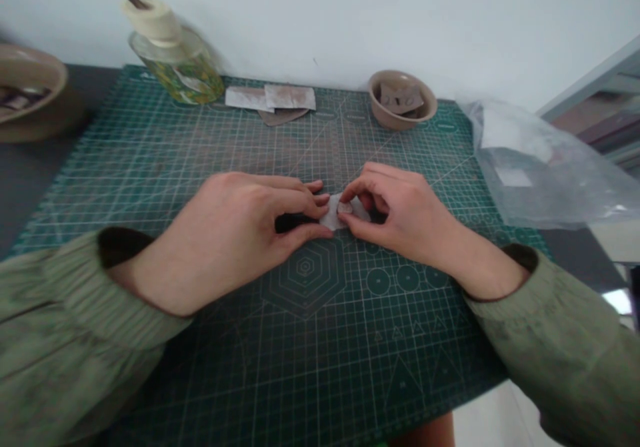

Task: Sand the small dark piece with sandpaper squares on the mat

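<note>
A small white piece of paper or thin tissue (pixel 329 220) lies on the green cutting mat (pixel 305 340) between my hands. My left hand (pixel 245 217) holds its left edge with thumb and fingertips, the fingers curved over the mat. Between the thumb and index finger of my right hand (pixel 400 207) is a small pale, roundish piece (pixel 345 208), pinched over the paper. Its exact kind is too blurred to tell. The right hand's other fingers are curled in and partly hidden.
Behind stand a pump bottle (pixel 185 67) and a small brown bowl (pixel 395 119) with a numbered scrap. Two white packets (pixel 290 96) lie between them. A clear plastic bag (pixel 560 167) sits at right, a larger bowl (pixel 45 110) at left. A white wall (pixel 320 20) closes the back.
</note>
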Action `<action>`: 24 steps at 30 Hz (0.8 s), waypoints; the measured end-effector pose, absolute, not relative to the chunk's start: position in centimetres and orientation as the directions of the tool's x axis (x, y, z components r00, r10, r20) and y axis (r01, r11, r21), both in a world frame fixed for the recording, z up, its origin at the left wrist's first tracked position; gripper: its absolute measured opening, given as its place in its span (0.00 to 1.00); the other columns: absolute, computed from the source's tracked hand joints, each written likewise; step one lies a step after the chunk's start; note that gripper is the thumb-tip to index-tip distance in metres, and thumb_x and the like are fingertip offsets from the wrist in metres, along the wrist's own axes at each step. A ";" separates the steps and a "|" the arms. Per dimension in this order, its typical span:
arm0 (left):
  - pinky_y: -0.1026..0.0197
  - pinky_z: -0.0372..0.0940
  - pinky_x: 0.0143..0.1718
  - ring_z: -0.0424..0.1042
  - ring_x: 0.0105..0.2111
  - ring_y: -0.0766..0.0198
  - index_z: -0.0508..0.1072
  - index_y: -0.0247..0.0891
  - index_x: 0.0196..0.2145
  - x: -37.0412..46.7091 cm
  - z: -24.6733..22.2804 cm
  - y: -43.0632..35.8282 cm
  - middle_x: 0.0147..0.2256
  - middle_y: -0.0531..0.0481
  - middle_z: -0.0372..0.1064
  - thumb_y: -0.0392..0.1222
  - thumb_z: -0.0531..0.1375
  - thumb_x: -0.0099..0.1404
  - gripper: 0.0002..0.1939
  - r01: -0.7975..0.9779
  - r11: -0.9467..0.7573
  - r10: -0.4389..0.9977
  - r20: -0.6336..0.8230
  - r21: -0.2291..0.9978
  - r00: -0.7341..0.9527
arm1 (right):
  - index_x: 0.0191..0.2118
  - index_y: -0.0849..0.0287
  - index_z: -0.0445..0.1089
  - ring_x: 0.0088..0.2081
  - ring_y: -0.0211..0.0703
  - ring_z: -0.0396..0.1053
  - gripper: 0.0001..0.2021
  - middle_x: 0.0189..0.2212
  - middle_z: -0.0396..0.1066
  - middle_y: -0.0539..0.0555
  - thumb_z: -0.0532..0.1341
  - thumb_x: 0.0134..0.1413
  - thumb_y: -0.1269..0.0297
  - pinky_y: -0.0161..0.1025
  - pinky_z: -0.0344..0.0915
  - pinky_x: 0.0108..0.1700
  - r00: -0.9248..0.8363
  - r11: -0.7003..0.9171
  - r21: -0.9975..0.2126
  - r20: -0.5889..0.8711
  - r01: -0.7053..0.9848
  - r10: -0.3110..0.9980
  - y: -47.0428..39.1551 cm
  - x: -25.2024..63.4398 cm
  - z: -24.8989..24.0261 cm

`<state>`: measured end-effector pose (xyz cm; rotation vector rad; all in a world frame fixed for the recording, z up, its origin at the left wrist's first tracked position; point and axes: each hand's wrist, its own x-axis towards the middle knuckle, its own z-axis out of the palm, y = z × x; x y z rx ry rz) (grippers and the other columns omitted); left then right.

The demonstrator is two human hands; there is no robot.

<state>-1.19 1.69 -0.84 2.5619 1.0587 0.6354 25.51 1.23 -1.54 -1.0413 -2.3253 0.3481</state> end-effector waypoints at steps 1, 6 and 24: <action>0.50 0.77 0.60 0.86 0.57 0.47 0.89 0.51 0.50 -1.1 -0.7 1.6 0.55 0.52 0.87 0.57 0.65 0.77 0.15 0.592 -0.685 0.722 0.284 0.425 0.631 | 0.44 0.62 0.80 0.32 0.40 0.67 0.05 0.34 0.72 0.50 0.72 0.65 0.69 0.40 0.61 0.38 -0.540 0.661 -0.449 0.381 0.602 0.750 1.2 25.4 -1.6; 0.49 0.77 0.59 0.86 0.56 0.49 0.88 0.53 0.52 -0.8 -0.4 1.5 0.57 0.55 0.86 0.56 0.63 0.78 0.15 0.613 -0.680 0.729 0.282 0.403 0.623 | 0.46 0.61 0.79 0.34 0.41 0.69 0.05 0.37 0.75 0.51 0.71 0.66 0.68 0.40 0.62 0.39 -0.553 0.663 -0.467 0.369 0.585 0.747 1.0 25.1 -1.8; 0.47 0.78 0.61 0.85 0.58 0.45 0.89 0.52 0.42 -1.1 -0.8 1.4 0.51 0.56 0.88 0.58 0.63 0.78 0.16 0.651 -0.670 0.743 0.307 0.358 0.595 | 0.44 0.60 0.79 0.34 0.41 0.69 0.04 0.35 0.73 0.50 0.70 0.65 0.69 0.40 0.63 0.39 -0.545 0.649 -0.494 0.357 0.579 0.759 0.8 24.5 -1.6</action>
